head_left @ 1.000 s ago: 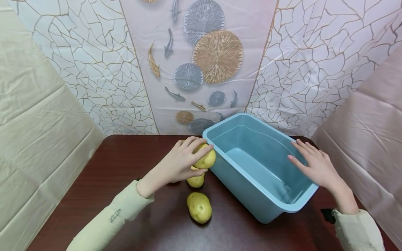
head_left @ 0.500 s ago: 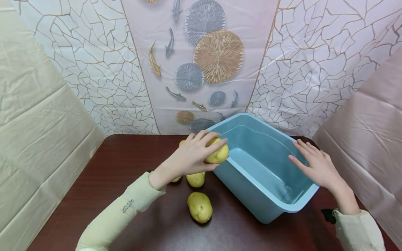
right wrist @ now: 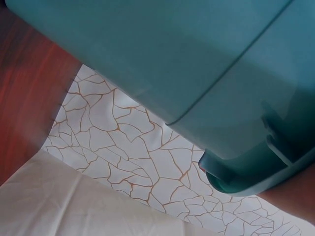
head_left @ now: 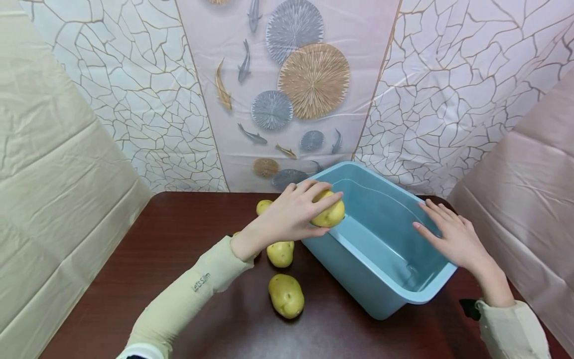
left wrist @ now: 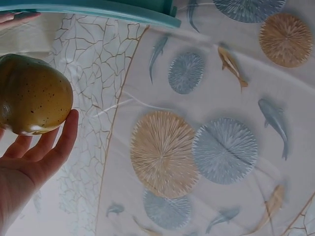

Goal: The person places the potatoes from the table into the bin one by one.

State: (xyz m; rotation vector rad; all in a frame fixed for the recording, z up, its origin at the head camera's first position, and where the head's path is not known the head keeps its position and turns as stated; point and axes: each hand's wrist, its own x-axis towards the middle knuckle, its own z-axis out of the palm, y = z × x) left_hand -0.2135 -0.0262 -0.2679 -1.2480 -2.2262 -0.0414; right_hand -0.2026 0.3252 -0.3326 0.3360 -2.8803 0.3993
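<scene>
My left hand [head_left: 298, 212] grips a yellow potato [head_left: 330, 209] over the left rim of a blue plastic bin [head_left: 343, 281]. Fingers lie over the top of the potato and the thumb is below. Small dark specks dot the potato [left wrist: 37, 96] in the left wrist view, with fingertips curled against it. My right hand [head_left: 450, 237] lies at the bin's right rim, its fingers extended and the thumb over the inside. The right wrist view shows the outer wall of the bin [right wrist: 162, 54]; the right fingers are hidden there.
Several more potatoes are on the dark brown table [head_left: 179, 219]: a front potato [head_left: 286, 296], a middle potato [head_left: 280, 254], a back potato [head_left: 263, 206], and one mostly covered by the left wrist. Patterned cloth [head_left: 251, 169] hangs behind the table.
My left hand has carried the potato rightward and slightly up, from beside the bin to over its left rim. The back potato has come into view. My right hand and the bin stay put.
</scene>
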